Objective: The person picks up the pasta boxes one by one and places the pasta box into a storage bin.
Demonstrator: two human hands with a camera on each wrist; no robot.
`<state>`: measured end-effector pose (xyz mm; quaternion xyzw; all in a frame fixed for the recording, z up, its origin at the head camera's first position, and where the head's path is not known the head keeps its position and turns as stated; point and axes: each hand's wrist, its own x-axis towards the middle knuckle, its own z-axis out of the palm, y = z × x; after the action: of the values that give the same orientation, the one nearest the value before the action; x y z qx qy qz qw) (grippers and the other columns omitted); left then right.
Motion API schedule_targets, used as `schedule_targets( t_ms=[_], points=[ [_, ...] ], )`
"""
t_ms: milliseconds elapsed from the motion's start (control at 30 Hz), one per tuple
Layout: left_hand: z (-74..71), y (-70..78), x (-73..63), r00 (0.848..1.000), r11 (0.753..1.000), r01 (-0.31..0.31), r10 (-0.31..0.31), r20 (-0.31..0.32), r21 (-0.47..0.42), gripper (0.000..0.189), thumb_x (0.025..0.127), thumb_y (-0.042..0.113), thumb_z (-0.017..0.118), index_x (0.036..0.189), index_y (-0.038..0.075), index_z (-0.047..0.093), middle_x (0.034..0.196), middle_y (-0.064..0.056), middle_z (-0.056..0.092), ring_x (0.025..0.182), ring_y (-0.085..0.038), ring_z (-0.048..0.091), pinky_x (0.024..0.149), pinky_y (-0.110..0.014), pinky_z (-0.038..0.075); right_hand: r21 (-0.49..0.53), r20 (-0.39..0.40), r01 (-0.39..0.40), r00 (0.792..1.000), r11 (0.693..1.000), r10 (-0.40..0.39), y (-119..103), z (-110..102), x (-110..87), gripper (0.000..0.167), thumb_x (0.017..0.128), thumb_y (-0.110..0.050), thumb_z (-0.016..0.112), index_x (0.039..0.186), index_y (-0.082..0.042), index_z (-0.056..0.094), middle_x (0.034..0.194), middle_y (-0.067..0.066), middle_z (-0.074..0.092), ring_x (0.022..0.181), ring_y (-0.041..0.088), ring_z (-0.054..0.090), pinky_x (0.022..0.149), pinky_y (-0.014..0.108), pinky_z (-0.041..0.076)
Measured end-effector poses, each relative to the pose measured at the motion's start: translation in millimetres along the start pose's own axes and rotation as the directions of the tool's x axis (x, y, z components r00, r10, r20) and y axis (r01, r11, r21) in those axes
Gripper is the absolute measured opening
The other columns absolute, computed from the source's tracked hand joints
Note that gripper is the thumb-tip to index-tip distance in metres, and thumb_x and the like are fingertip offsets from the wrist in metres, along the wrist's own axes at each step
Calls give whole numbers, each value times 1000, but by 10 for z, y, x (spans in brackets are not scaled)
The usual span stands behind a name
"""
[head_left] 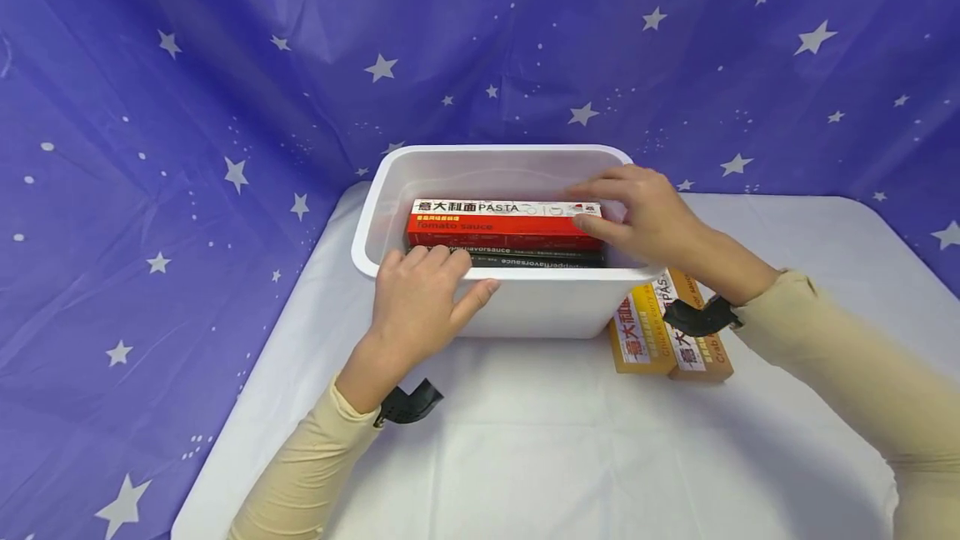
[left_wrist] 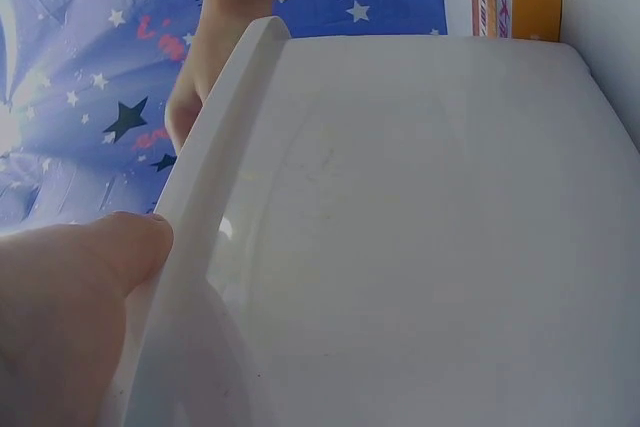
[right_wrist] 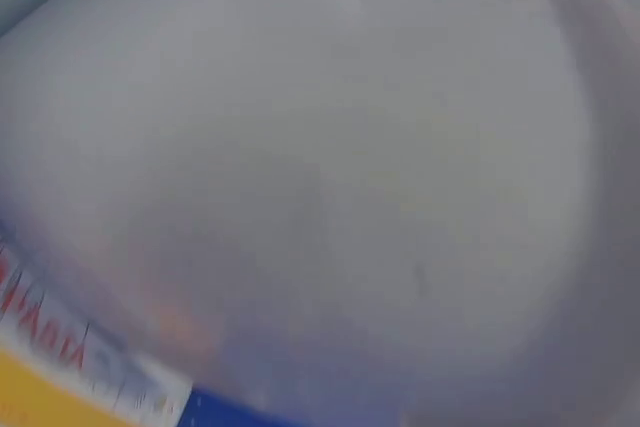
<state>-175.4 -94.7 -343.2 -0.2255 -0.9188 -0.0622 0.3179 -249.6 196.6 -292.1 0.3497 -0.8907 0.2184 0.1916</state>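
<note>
A white plastic bin (head_left: 532,307) stands on the table, holding a red pasta box (head_left: 495,227) and dark boxes (head_left: 555,260) in front of it. My left hand (head_left: 420,298) grips the bin's front rim, fingers over the edge and thumb along the outside; the left wrist view shows that thumb (left_wrist: 140,247) against the rim. Over the bin's right end is my right hand (head_left: 648,215), thumb and fingers spread apart. Its thumb overlaps the right end of the red box in the head view. Mostly the blurred bin wall (right_wrist: 320,167) fills the right wrist view.
Two yellow-orange pasta boxes, a chicken curry one (head_left: 641,340) and a crab one (head_left: 701,340), lie on the table by the bin's right side, partly under my right wrist. Behind the white-covered table (head_left: 540,457) hangs a purple star-printed cloth (head_left: 480,40).
</note>
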Motion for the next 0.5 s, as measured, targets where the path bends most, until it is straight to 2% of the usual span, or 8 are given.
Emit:
schedule_targets(
  t_ms=[33, 100, 200, 267, 367, 433, 500],
  points=[
    [-2, 0, 1, 1000, 1000, -1, 1, -3, -2, 45, 93, 56, 62, 79, 13, 59, 72, -4, 62, 71, -26, 64, 64, -43, 43, -15, -43, -14, 999, 1000, 13, 10, -47, -50, 33, 87, -13, 78, 119, -10, 76, 112, 14, 74, 97, 32, 67, 81, 45, 52],
    [-1, 1, 3, 1000, 1000, -4, 4, -6, -5, 45, 94, 56, 62, 79, 13, 59, 72, -4, 62, 70, -26, 63, 64, -43, 42, -43, -111, -60, 992, 997, 55, 30, -152, -178, 35, 86, -12, 78, 120, -9, 75, 113, 16, 73, 106, 34, 66, 81, 32, 52],
    [4, 2, 3, 1000, 1000, -9, 9, -7, -6, 45, 94, 55, 63, 79, 13, 59, 71, -4, 62, 70, -26, 63, 64, -42, 43, -78, -186, -149, 974, 986, 132, 82, -289, -419, 42, 86, -11, 76, 127, -8, 71, 117, 18, 71, 108, 35, 65, 70, 12, 42],
    [7, 0, 0, 1000, 1000, -10, 10, -8, -5, 44, 94, 55, 63, 79, 13, 59, 71, -4, 62, 69, -26, 63, 64, -42, 43, -84, -206, -230, 956, 970, 209, 121, -356, -595, 46, 89, -15, 74, 134, -8, 66, 122, 21, 68, 111, 38, 63, 67, 7, 37],
    [7, -6, -5, 1000, 1000, -11, 11, -14, 1, 45, 93, 56, 63, 79, 13, 58, 71, -4, 62, 69, -26, 63, 63, -42, 43, -86, -198, -343, 926, 935, 321, 184, -394, -851, 49, 95, -19, 68, 142, -8, 59, 129, 26, 63, 113, 43, 59, 70, 21, 43],
    [7, -8, -6, 1000, 1000, -13, 13, -18, 3, 45, 93, 56, 63, 78, 13, 58, 71, -4, 62, 68, -26, 63, 63, -42, 42, -80, -185, -400, 906, 913, 381, 228, -385, -1017, 49, 97, -20, 64, 144, -8, 56, 132, 29, 59, 113, 45, 56, 71, 37, 46],
    [6, -8, -6, 1000, 1000, -17, 17, -21, 2, 46, 93, 55, 63, 77, 13, 57, 70, -4, 61, 68, -26, 63, 62, -42, 42, -79, -167, -441, 890, 894, 425, 265, -351, -1176, 50, 99, -21, 63, 145, -6, 54, 133, 32, 56, 114, 48, 53, 72, 54, 44]
  ],
)
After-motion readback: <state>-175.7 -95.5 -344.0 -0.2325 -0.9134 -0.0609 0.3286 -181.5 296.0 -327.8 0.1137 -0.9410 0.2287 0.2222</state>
